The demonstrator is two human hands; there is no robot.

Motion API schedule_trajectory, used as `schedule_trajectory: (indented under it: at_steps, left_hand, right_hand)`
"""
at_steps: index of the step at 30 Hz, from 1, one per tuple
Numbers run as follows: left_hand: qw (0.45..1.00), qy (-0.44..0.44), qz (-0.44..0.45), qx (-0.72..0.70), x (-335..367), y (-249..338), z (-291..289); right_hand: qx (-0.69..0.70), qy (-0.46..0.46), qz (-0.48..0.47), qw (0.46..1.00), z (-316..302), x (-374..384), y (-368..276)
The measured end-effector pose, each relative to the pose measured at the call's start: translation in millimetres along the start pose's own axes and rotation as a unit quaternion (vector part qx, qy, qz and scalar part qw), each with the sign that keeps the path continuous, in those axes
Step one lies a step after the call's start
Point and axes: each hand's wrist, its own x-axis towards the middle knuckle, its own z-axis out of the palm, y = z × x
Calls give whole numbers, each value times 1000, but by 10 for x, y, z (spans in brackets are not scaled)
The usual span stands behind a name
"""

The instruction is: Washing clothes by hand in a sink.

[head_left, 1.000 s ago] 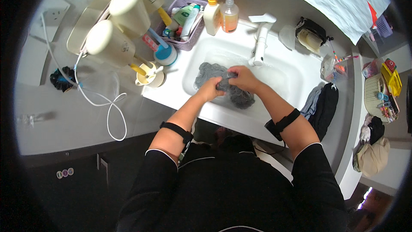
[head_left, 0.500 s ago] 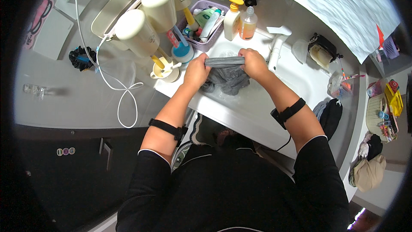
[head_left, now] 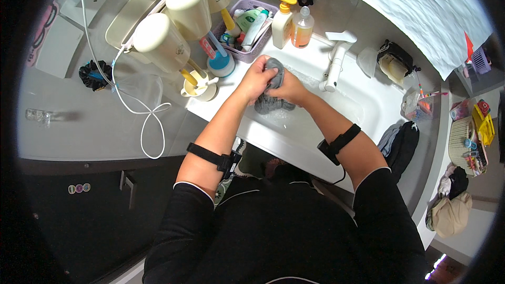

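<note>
A wet grey cloth garment [head_left: 273, 104] is bunched up over the left part of the white sink [head_left: 300, 144]; its exact kind does not show. My left hand [head_left: 257, 80] is closed round a gathered fold of it. Close on the right, my right hand [head_left: 289, 88] grips the same bundle, its fingertips partly hidden by the cloth. Below both hands the rest of the garment hangs down to the basin, where some water and foam [head_left: 310, 81] show.
Behind the basin stand a pump bottle [head_left: 282, 27], an orange-liquid bottle [head_left: 303, 30] and a white faucet [head_left: 337, 63]. A purple basket [head_left: 256, 50] of tubes sits at the back left, near hanging cream cups [head_left: 160, 42]. Dark folded clothes [head_left: 404, 144] lie on the right rim.
My hands have come together from a stretched hold. The grey garment's upper edge, taut between them before, is now bunched up in both hands.
</note>
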Motion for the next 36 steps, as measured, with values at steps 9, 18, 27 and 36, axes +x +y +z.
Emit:
schedule_trajectory:
  at_steps: [9,18,27,36]
  left_hand:
    - [968,82,-131,196,7,-795,-50]
    - [955,164,-81,233,-7,-977,-493]
    - [982,131,-113,76,-210,-939,-508]
    - [967,22,-97,233,-133,-1249,-264]
  right_hand:
    - [-41,219,-108,969,-209,217,152]
    - [-24,316,-131,939,-366,127,-279]
    - [-84,290,-94,949,-529,23,-214]
    - [194,235,-120,945,-481,-43,-827]
